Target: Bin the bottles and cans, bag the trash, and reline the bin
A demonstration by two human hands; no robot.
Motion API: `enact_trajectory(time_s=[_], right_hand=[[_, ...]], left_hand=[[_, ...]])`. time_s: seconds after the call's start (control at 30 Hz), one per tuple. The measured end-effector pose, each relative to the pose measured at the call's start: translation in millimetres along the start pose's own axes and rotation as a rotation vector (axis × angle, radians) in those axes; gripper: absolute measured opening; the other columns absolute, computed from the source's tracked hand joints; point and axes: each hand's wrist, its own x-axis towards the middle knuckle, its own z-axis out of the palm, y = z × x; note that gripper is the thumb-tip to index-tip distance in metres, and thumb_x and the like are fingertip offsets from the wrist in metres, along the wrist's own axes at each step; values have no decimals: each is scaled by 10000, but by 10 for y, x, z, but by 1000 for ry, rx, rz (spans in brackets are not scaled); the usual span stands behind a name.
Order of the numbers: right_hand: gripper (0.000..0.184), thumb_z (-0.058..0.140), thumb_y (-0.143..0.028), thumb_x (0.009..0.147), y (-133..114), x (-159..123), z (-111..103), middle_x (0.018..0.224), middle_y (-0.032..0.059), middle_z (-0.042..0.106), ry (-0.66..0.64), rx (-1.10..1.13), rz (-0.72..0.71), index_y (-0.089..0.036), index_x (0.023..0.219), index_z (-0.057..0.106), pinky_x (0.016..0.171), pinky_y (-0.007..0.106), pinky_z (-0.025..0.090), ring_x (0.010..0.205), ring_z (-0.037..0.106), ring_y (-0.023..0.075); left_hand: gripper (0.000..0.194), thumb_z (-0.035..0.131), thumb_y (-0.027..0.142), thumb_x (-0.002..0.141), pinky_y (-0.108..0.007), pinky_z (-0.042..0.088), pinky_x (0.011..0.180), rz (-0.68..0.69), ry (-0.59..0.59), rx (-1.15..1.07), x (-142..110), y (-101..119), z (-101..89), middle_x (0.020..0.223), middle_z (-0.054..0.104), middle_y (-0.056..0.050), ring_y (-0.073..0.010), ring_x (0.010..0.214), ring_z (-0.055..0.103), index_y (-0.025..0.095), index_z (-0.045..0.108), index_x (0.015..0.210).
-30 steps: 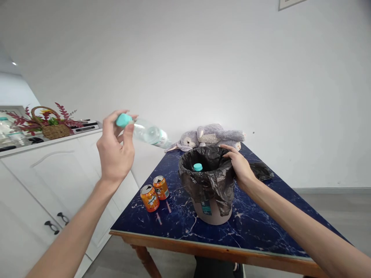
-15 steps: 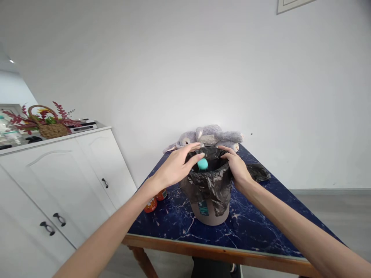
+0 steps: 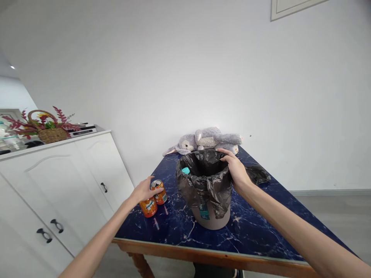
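A grey trash bin point(image 3: 213, 222) lined with a black plastic bag point(image 3: 199, 189) stands on the table. At its right rim, my right hand point(image 3: 236, 170) grips bin and bag, thumb inside the mouth. Inside the left rim shows a teal bottle cap point(image 3: 186, 170); whatever is below it is hidden. To the left of the bin stand two orange soda cans, a nearer can point(image 3: 148, 207) and a farther can point(image 3: 161, 197). My left hand point(image 3: 144, 191) hovers over the nearer one, its thumb and fingers spread around the upper part of the farther one.
A grey plush rabbit point(image 3: 208, 139) lies against the wall behind the bin. Another piece of black plastic point(image 3: 257, 174) is on the blue marbled table point(image 3: 179, 235), right of the bin. On the left, a white cabinet point(image 3: 69, 173) holds a flower basket point(image 3: 52, 133) and plastic bottles.
My left hand has left the bin's mouth and moved left and down to the cans. The teal cap sits lower and farther left in the bin. My right hand stays on the rim.
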Motion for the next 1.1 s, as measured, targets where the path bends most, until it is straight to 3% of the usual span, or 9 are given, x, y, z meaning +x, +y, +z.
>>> enact_trajectory(time_s=[0.1, 0.2, 0.33, 0.43, 0.57, 0.7, 0.87, 0.97, 1.1], right_hand=[[552, 587, -321, 642, 3, -4, 6, 1248, -15, 768, 0, 4, -2, -307, 1159, 779, 850, 360, 496, 1212, 615, 329], [557, 590, -330, 644, 3, -13, 6, 1260, -8, 763, 1, 1, 1, -304, 1169, 775, 840, 359, 493, 1218, 613, 332], [547, 589, -321, 648, 2, -23, -6, 1297, -14, 744, 14, -9, -8, -307, 1158, 787, 898, 360, 484, 1219, 611, 318], [541, 587, -318, 660, 2, -20, -16, 1281, -20, 742, 26, -22, -9, -319, 1161, 790, 918, 358, 479, 1200, 614, 307], [540, 579, -329, 662, 10, -6, -22, 1227, -14, 751, 26, -33, -8, -319, 1162, 782, 898, 360, 486, 1156, 621, 305], [530, 579, -334, 654, 22, -4, -23, 1265, -14, 735, 27, -44, -24, -305, 1141, 786, 919, 350, 473, 1201, 595, 305], [526, 577, -352, 678, 45, -8, -24, 1244, -24, 745, 8, -20, -31, -326, 1165, 775, 935, 366, 478, 1182, 614, 306], [497, 581, -351, 685, 57, 1, -22, 1290, -36, 732, 13, -10, -42, -332, 1140, 779, 996, 378, 463, 1235, 596, 312], [485, 580, -350, 694, 65, 7, -21, 1323, -38, 720, 16, -3, -50, -335, 1136, 779, 1070, 386, 426, 1297, 567, 310]], left_hand=[[512, 733, 485, 875, -420, 573, 901, -3, 34, 10, -30, 104, 134, 1276, 771, -157, -377, 1176, 729, 227, 641, 1309], [400, 687, 437, 944, -409, 565, 894, 16, 102, 5, -42, 325, 31, 1287, 753, -137, -354, 1184, 713, 241, 639, 1290], [525, 625, 517, 1015, -494, 546, 1051, 82, 549, -223, -111, 759, -521, 1459, 653, -165, -345, 1308, 646, 206, 555, 1433], [594, 754, 475, 951, -465, 524, 1147, 328, 792, -488, -238, 1172, -1011, 1485, 643, -126, -291, 1336, 643, 236, 551, 1456], [584, 812, 436, 915, -464, 551, 1144, 588, 629, -582, -395, 1649, -1266, 1483, 659, -92, -282, 1307, 677, 285, 591, 1434], [617, 790, 471, 932, -540, 492, 1204, 649, 318, -429, -430, 1857, -1057, 1539, 634, -90, -323, 1395, 625, 304, 585, 1490], [592, 554, 595, 1051, -548, 447, 1229, 531, 353, -296, -393, 1628, -807, 1578, 600, -101, -322, 1461, 568, 293, 528, 1559], [625, 512, 634, 1043, -524, 438, 1232, 413, 344, -208, -382, 1238, -752, 1547, 624, -119, -330, 1446, 575, 238, 564, 1524], [785, 549, 733, 942, -525, 438, 1222, 200, 147, -99, -404, 563, -605, 1549, 613, -163, -388, 1454, 557, 173, 591, 1489]])
